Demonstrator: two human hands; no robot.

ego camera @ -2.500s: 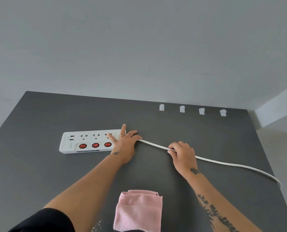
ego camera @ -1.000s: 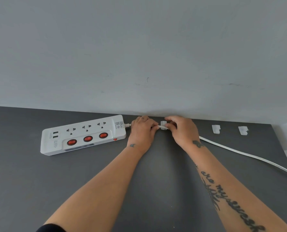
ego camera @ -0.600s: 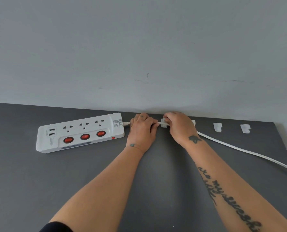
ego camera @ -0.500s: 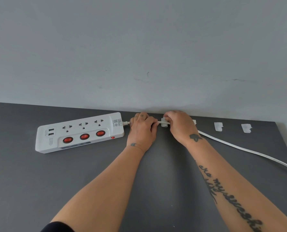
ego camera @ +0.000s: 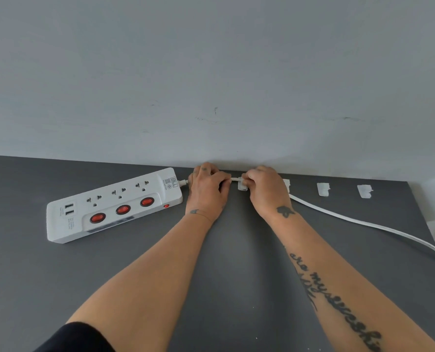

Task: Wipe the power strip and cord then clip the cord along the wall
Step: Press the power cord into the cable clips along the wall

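Both hands sit at the desk's (ego camera: 58, 288) back edge, against the wall. Left hand (ego camera: 207, 190) is pinched on the cord (ego camera: 363, 223) just beside the power strip (ego camera: 112, 205). Right hand (ego camera: 266, 190) presses the cord into the first clip (ego camera: 242, 186). Cord's long axis runs left to right along that edge, then trails off toward the right edge. The next clips (ego camera: 323, 189) lie right of the right hand, so it is the nearer one.
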